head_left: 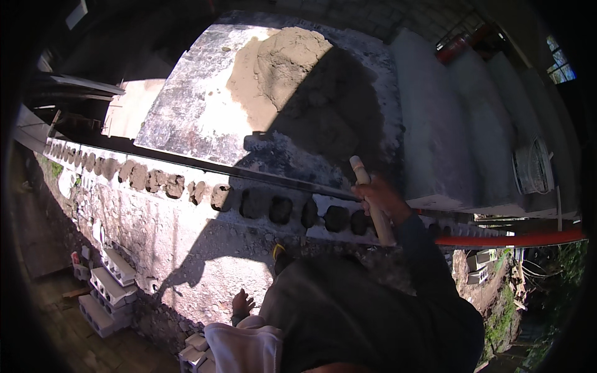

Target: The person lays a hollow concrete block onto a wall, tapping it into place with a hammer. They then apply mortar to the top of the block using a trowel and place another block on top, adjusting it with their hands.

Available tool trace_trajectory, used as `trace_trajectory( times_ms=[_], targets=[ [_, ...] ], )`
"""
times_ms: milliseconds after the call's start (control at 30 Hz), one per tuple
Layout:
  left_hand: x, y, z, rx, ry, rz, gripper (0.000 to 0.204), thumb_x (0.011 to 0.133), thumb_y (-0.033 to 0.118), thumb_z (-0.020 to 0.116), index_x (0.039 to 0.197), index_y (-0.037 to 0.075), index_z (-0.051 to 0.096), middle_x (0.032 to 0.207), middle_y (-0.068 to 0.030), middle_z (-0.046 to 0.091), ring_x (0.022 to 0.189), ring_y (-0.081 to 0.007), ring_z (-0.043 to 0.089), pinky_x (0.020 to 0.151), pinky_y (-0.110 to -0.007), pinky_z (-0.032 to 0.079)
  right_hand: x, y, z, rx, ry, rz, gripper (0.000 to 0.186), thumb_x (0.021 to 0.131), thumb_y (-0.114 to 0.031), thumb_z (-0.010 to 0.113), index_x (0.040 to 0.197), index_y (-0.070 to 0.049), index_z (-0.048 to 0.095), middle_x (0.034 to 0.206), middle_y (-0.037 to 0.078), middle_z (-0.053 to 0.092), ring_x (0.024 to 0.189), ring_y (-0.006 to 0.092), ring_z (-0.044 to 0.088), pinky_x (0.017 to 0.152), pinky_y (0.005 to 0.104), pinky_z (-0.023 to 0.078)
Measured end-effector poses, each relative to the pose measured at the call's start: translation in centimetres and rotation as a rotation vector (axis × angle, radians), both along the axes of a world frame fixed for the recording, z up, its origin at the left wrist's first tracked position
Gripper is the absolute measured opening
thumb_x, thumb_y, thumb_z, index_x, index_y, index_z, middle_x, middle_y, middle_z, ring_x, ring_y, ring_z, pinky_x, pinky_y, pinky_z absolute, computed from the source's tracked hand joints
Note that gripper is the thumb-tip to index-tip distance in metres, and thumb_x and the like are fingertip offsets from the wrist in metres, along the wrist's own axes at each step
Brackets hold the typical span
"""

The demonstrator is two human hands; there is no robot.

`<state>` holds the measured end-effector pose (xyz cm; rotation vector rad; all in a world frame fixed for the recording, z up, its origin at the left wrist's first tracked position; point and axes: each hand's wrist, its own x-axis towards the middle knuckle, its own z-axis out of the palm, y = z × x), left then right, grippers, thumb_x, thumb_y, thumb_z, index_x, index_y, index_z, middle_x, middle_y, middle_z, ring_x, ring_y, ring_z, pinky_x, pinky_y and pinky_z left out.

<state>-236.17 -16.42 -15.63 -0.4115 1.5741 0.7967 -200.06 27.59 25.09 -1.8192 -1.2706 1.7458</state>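
Block wall (266, 216); wooden rod (380, 226) in right hand (380, 197) (left hand (242, 303) apart).

Mortar (292, 68) is up on the board (180, 99), over its middle and right, reaching from the far edge toward the near right corner. Along the near edge, a row of hollow blocks (266, 208) runs left to right. Just past the board's right edge come the steps (429, 124), a bucket (533, 166) at their near right end. By that near right corner, the right hand (384, 199) has a stick (381, 225) over the row! Before the row, the left hand (242, 303) above the ground (230, 273), stacked blocks (112, 283) off left.
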Motion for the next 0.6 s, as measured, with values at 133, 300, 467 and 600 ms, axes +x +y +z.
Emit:
trace_trajectory(
  times_ms=[133,300,467,600],
  targets=[
    [-0.4,-5.5,-0.6,0.049,0.033,-0.362,0.062,0.1,0.049,0.059,0.148,0.011,0.046,0.149,-0.0175,0.049,0.121,-0.0383,0.06,0.093,-0.049,0.054,-0.5,-1.5,1.4,-0.08,-0.065,-0.035,0.027,0.086,-0.021,0.072,0.095,-0.005,0.053,0.072,0.0,0.053,0.052,0.0098,0.054,0.045,0.03,0.046],
    [1.0,-1.4,1.4,0.008,-0.009,-0.149,0.065,0.098,0.051,0.062,0.147,0.011,0.047,0.145,-0.016,0.052,0.118,-0.0362,0.061,0.09,-0.049,0.055,-4.0,9.7,-3.6,0.161,-0.114,-0.019,0.027,0.086,-0.018,0.072,0.095,-0.003,0.052,0.072,0.002,0.053,0.053,0.0128,0.055,0.046,0.033,0.048],
    [-1.5,2.9,2.9,0.091,0.026,-0.079,0.07,0.099,0.052,0.061,0.152,0.011,0.038,0.146,-0.0125,0.051,0.121,-0.0346,0.058,0.09,-0.051,0.054,-7.3,16.6,-7.1,0.322,-0.05,0.055,0.033,0.085,-0.016,0.072,0.107,0.001,0.053,0.075,0.003,0.055,0.054,0.0133,0.057,0.046,0.0339,0.048],
    [-2.5,4.8,3.7,0.102,0.059,-0.103,0.062,0.1,0.05,0.06,0.145,0.011,0.044,0.138,-0.0111,0.054,0.114,-0.0311,0.061,0.088,-0.05,0.054,-4.1,13.1,-5.2,0.221,0.039,0.031,0.045,0.086,-0.016,0.072,0.12,0.001,0.049,0.076,0.004,0.055,0.056,0.013,0.058,0.047,0.034,0.048]
  ],
)
